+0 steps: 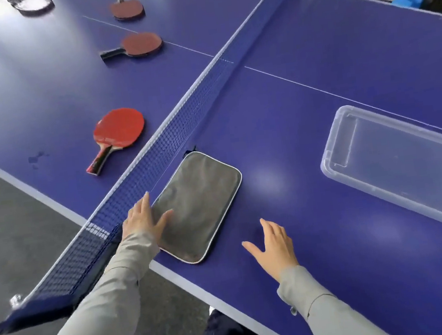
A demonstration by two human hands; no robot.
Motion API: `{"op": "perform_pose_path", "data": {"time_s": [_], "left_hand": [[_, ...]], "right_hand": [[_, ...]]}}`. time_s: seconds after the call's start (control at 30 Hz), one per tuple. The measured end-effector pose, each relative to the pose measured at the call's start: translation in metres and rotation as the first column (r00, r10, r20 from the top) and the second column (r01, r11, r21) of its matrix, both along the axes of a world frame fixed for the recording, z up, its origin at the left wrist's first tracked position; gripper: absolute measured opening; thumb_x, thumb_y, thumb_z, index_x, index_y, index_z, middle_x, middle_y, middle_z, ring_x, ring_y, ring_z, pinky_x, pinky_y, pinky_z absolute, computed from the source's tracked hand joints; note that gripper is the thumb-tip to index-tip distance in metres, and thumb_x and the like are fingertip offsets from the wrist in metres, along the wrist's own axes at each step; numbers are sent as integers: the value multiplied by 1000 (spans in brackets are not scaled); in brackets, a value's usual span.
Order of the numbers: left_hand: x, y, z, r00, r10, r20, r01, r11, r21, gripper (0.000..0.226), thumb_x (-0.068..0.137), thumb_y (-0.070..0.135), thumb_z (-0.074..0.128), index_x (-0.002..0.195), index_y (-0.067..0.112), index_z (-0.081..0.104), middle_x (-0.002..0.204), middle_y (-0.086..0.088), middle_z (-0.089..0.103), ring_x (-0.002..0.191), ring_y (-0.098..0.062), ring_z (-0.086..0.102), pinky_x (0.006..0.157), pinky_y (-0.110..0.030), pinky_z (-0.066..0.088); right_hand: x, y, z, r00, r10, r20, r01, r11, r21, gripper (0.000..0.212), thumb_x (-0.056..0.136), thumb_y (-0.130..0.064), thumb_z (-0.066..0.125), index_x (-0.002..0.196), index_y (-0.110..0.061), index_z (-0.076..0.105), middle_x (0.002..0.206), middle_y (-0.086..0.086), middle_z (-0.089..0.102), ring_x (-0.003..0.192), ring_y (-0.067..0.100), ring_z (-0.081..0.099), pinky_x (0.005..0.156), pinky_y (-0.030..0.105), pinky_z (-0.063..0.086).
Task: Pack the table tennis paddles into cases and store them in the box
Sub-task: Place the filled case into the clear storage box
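- Case (202, 205): grey, flat, lying on the table (315, 86) just beside the net (172, 142), on the person's side of it. Its long axis runs roughly along the net. The far corner, with a small dark tab, touches the net; the near short end sits at the table's edge.
- Whether the case is zipped or unzipped cannot be told.
- Left hand (144, 218): fingers straight, resting flat on the case's near corner next to the net. It grips nothing.
- Right hand (272, 247): fingers spread and empty, on the case's side away from the net. Contact with the table cannot be told.
- Nearest paddle (119, 128): across the net from the case, red face up, long axis roughly along the net, handle toward the person.
- Two further paddles (140, 45) (127, 9) lie deeper on that far side.
- Box (325, 165): clear, holding nothing, well apart from the net on the case's side.
- Risk 1: a flat palm gives no hold, so a push could slide the case off the edge.
- Risk 2: reaching over the net may snag a sleeve (the mesh stands between hand and paddle).
- Risk 3: the blade could jam if the paddle enters misaligned with the case's long axis.
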State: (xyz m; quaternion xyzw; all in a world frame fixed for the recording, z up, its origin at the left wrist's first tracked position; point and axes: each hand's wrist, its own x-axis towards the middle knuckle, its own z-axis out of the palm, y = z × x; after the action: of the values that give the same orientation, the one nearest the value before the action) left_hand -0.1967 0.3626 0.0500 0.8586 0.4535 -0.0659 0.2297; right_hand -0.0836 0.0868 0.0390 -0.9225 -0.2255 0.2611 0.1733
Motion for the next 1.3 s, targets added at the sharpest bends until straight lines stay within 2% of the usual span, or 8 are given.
{"op": "perform_pose_path", "data": {"time_s": [0.2,0.37,0.53,0.83,0.93,1.03,1.2,1.3], "left_hand": [[45,35,-18,999,39,26,-28,939,-342,74,80,55,62,137,11,43,135,-11,45,125,-27,45,106,-33,31],[57,45,-29,991,131,-20,-123,859,-497,66,69,54,75,121,16,57,117,-5,60,107,-26,58,98,-38,44],[57,37,-21,958,284,44,-185,727,-661,43,63,36,85,95,14,66,83,-2,69,68,-14,64,55,-23,47],[75,-29,27,900,387,200,-19,494,-870,56,48,31,83,96,14,59,91,-10,70,74,-25,69,64,-32,54],[82,-61,45,906,383,183,16,400,-916,56,50,32,83,98,8,66,84,-12,74,73,-28,71,61,-33,55],[89,-107,59,881,444,164,14,322,-947,50,50,28,84,94,9,68,77,-10,74,65,-27,71,61,-36,56],[94,-209,76,811,584,19,-17,57,-998,53,70,20,75,119,9,59,107,-15,70,91,-32,69,66,-40,55],[89,-280,85,828,561,4,42,-55,-998,62,68,22,73,127,9,56,111,-10,70,91,-27,70,66,-38,56]], "right_hand": [[-1,84,-11,964,-223,-145,235,969,77,73,87,-55,54,142,-10,34,141,5,39,131,24,33,105,36,31],[4,113,-16,814,-410,-412,504,851,148,51,86,-40,64,119,-6,45,125,10,52,117,27,49,90,28,38],[7,109,-10,825,-373,-425,476,863,167,42,89,-34,60,116,-7,42,123,10,52,113,26,52,96,35,42],[39,32,49,855,-314,-413,469,808,357,40,90,-32,62,121,-19,41,124,-1,55,114,15,54,98,32,44],[45,-6,77,853,-325,-408,496,747,443,28,87,-37,63,107,-42,44,112,-17,58,100,-10,55,79,6,43],[36,-52,95,800,-429,-421,600,607,522,31,86,-39,64,110,-48,47,115,-17,57,102,-5,54,77,12,43],[-10,-131,104,544,-545,-638,797,98,596,58,68,-51,69,121,-36,52,118,-14,62,107,-1,60,85,21,47],[-37,-173,111,446,-482,-754,813,-135,567,51,71,-40,71,117,-27,54,110,-9,68,100,6,67,68,21,54]]}}
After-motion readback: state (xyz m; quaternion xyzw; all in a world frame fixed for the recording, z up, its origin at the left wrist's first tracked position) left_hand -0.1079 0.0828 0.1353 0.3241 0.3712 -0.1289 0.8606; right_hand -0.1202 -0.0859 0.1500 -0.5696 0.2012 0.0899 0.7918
